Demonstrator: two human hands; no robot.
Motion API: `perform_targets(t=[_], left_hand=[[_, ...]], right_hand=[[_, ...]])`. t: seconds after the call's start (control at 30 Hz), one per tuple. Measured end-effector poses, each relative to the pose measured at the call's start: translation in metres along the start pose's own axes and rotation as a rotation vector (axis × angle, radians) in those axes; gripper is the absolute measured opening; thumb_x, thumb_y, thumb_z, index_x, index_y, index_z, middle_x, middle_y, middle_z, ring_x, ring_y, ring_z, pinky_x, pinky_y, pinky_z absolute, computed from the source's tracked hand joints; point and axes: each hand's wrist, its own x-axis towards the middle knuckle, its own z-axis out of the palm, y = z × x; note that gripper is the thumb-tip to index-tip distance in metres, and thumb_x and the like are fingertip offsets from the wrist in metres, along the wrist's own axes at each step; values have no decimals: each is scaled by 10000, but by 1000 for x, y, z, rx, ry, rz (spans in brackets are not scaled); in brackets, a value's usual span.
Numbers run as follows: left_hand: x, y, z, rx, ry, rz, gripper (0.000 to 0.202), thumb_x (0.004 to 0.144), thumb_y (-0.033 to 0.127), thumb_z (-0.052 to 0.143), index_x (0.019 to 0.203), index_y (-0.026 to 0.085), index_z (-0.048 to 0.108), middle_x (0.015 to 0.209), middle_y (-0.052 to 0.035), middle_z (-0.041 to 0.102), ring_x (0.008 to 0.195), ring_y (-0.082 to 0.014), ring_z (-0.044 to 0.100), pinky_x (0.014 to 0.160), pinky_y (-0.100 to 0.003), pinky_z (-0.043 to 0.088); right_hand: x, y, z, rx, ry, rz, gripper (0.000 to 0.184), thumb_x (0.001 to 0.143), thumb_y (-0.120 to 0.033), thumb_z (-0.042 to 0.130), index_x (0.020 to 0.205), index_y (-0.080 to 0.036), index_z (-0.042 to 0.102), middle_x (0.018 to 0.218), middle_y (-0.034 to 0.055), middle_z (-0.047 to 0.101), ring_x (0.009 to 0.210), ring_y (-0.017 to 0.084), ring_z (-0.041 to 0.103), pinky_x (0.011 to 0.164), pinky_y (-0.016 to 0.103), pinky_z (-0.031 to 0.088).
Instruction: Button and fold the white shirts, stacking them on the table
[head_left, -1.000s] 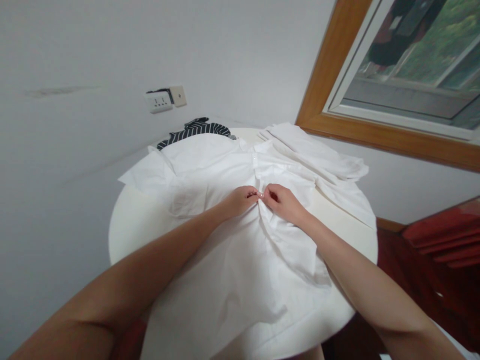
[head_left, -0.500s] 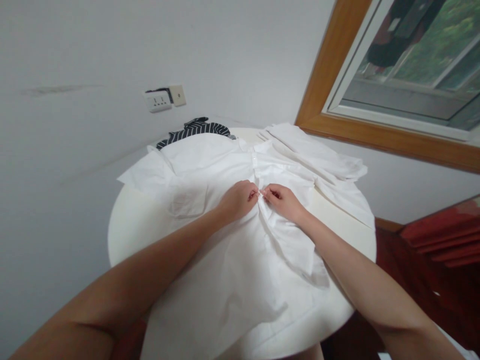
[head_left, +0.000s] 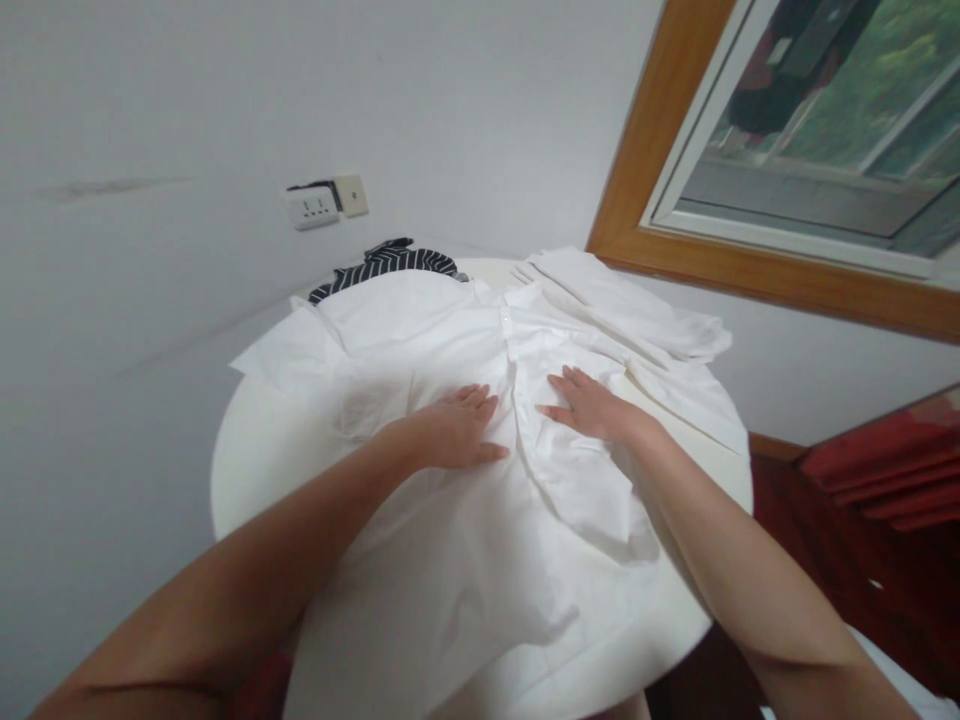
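Note:
A white shirt (head_left: 465,540) lies spread over a round white table (head_left: 255,460), its collar end toward the wall and its lower part hanging over the near edge. Its button front runs down the middle between my two hands. My left hand (head_left: 457,428) rests flat on the cloth left of that strip, fingers spread. On the other side, my right hand (head_left: 585,402) also lies on the shirt with its fingers apart. Neither hand grips anything.
Folded white cloth (head_left: 622,305) sits at the table's back right. Behind the shirt is a black-and-white striped cloth (head_left: 390,265). A wall socket (head_left: 311,207) is above it. The wood-framed window (head_left: 750,255) is to the right, with a red cloth (head_left: 892,465) below.
Both hands have let go of the shirt's front strip, where their fingers were pinched together. They have moved apart and opened flat on the cloth.

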Motion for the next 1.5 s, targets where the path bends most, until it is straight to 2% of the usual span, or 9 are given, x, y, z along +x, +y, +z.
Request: perform_targets(t=[0.1, 0.23, 0.5, 0.7, 0.77, 0.9, 1.07, 1.3, 1.5], left_hand=[[3, -3, 2, 16, -61, -9, 885, 845, 689, 392, 1461, 66, 268, 1552, -231, 176, 1443, -334, 164, 1138, -408, 195], [14, -13, 8, 41, -2, 1, 882, 864, 698, 340, 1488, 86, 221, 1567, -200, 125, 1458, -295, 111, 1159, -378, 135], [34, -48, 17, 85, 166, 158, 731, 918, 616, 337, 1456, 121, 319, 1545, -177, 252, 1432, -276, 230, 1147, -369, 185], [43, -62, 15, 41, 348, 252, 612, 903, 542, 463, 1358, 132, 453, 1412, -164, 477, 1308, -258, 425, 1093, -373, 304], [37, -53, 6, 0, 412, 269, 587, 865, 492, 550, 1322, 131, 480, 1336, -162, 534, 1237, -267, 476, 1052, -388, 353], [23, -19, -11, -137, 496, 268, 285, 842, 284, 568, 1082, 134, 606, 1067, -113, 636, 1018, -230, 565, 914, -343, 434], [18, 11, -8, -305, 249, 358, 193, 894, 277, 481, 836, 180, 638, 790, -17, 632, 739, -137, 575, 715, -240, 423], [16, 16, 0, -269, 122, 371, 238, 837, 395, 599, 939, 180, 605, 808, -19, 592, 758, -152, 553, 740, -260, 415], [14, 25, 4, -158, 166, 295, 131, 866, 299, 562, 901, 174, 577, 896, -45, 603, 850, -180, 551, 789, -285, 409]], right_hand=[[8, 8, 0, -4, 1, -7, 800, 897, -670, 346, 1514, -172, 240, 1585, 159, 103, 1456, 323, 71, 1149, 526, 151], [21, 33, 6, -17, 120, -85, 704, 921, -612, 373, 1487, -197, 319, 1573, 150, 163, 1449, 314, 132, 1144, 535, 161], [29, 50, 15, 32, 455, -220, 394, 963, -403, 406, 1191, -204, 658, 1299, 104, 603, 1253, 241, 510, 1046, 415, 386], [3, 30, -12, 131, 644, -296, 261, 889, -323, 518, 998, -191, 715, 1066, 95, 694, 1032, 241, 599, 938, 379, 430], [-12, 14, -22, 236, 585, -339, 262, 902, -340, 491, 923, -183, 700, 932, 77, 695, 884, 206, 607, 833, 336, 449], [-36, -16, -28, 361, 193, -377, 366, 893, -503, 487, 760, -180, 597, 676, -1, 587, 605, 124, 487, 584, 249, 372], [-45, -27, -21, 318, -90, -382, 413, 743, -588, 652, 790, -189, 556, 672, -23, 563, 582, 109, 444, 546, 235, 310], [-47, -24, -21, 315, -188, -489, 35, 731, -185, 575, 719, -168, 604, 680, -14, 580, 601, 103, 472, 588, 228, 348], [-43, -14, -23, 359, -214, -520, 80, 720, -160, 529, 745, -161, 606, 664, -37, 519, 599, 93, 431, 573, 213, 335]])
